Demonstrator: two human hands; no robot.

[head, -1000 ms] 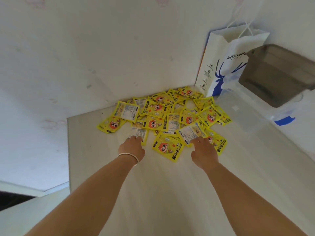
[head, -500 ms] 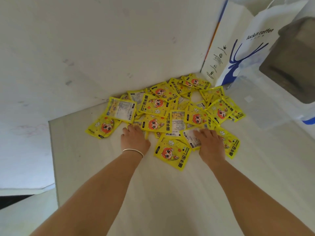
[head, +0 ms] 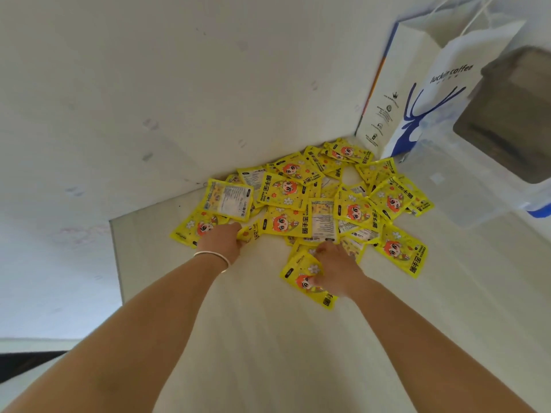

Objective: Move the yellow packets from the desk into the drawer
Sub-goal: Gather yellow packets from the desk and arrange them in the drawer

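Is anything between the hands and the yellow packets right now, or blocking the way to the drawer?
Nothing stands between them: the left hand and right hand are already on the near edge of the yellow packets. The drawer is not in view, so that path cannot be judged.

Both arms reach forward; left grip (head: 222, 240) and right grip (head: 335, 271) have fingers curled, pinching.

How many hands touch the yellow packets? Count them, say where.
2. The left hand grips a yellow packet at the pile's left front edge; the right hand pinches the nearest yellow packet.
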